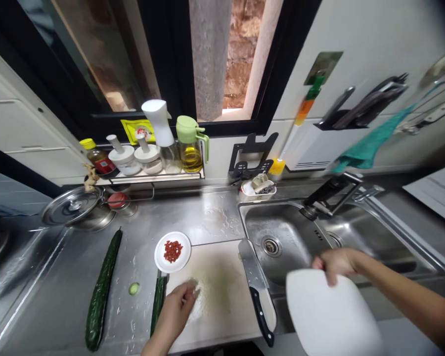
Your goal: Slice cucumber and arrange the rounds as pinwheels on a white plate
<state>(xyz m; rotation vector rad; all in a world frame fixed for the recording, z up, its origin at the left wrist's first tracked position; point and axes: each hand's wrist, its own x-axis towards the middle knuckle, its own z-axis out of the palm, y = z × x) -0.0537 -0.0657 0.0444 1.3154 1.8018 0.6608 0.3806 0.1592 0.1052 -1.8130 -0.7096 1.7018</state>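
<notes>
My right hand (335, 264) grips the edge of a white rounded-square plate (330, 311) at the near side of the sink; the plate is blurred. Over the left part of the wet cutting board (241, 309), my left hand (180, 301) has its fingers pinched together, and I cannot make out what is between them. A kitchen knife (254, 282) lies along the board's right side, black handle toward me. Beside my left wrist is a cut cucumber piece (158, 299), partly hidden. A small white dish (159, 257) of red bits sits at the board's far left corner.
A whole cucumber (103, 294) and a cucumber end (134, 288) lie on the steel counter to the left. Behind them stand a lidded pot (74, 207) and a rack (159, 177) of seasoning jars. The sink (282, 222) is at the right, under a black faucet (326, 198).
</notes>
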